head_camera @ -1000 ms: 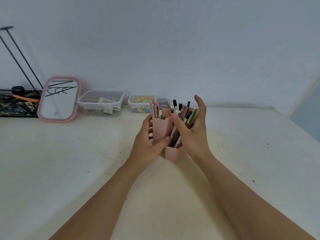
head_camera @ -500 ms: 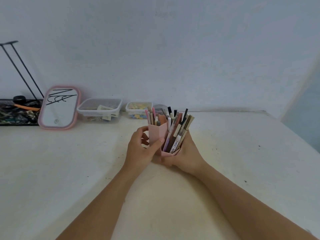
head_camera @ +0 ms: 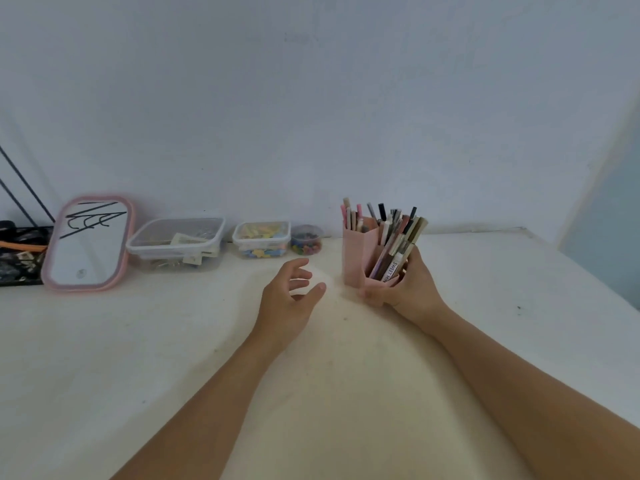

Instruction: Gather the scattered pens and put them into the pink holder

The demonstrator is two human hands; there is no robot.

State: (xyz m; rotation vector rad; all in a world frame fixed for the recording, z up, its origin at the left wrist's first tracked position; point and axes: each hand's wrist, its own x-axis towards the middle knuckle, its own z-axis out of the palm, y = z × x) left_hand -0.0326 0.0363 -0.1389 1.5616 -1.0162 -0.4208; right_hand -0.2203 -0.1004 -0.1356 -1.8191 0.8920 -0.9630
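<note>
"SWEET" is read on one pen among the pens point(head_camera: 393, 237) packed into the pink holder point(head_camera: 358, 261), which is gripped at its base by the right hand point(head_camera: 407, 289) at one o'clock on the table point(head_camera: 104, 341). The left hand point(head_camera: 289, 299) is held with fingers spread and empty, bare tabletop lying around it. At eleven o'clock along the wall, clear lidded boxes point(head_camera: 176, 242) of small items are ranged beside a pink-framed mirror point(head_camera: 88, 242).

- The left hand point(head_camera: 289, 299) is off the pink holder point(head_camera: 360, 258) now, open and apart from it.
- The right hand point(head_camera: 412, 289) alone grips the holder's base.
</note>
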